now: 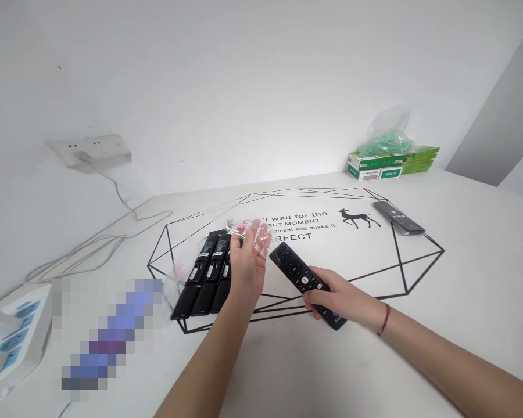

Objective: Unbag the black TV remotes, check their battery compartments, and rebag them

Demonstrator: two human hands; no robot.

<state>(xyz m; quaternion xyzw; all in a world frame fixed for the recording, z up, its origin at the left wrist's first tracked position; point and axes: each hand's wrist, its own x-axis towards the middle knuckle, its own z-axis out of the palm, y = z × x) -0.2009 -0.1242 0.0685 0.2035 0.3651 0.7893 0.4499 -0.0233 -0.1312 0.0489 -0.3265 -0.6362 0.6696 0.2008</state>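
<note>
My right hand (331,293) is closed around the lower half of a black remote control (297,271), which points up and to the left with its buttons facing up. Beside its top end, my left hand (249,255) pinches a clear plastic bag (261,238) between thumb and fingers. Several black remotes (204,273) lie face down side by side, just left of my left hand and partly hidden by it. Another remote (400,219), in a clear wrapper, rests at the right on the printed table.
Green and white boxes (375,165) with a plastic bag of green items (386,142) on top stand at the back right. At the left are a power strip (21,342), a white cable (82,261), a blurred-out object (113,337) and a wall socket (98,149).
</note>
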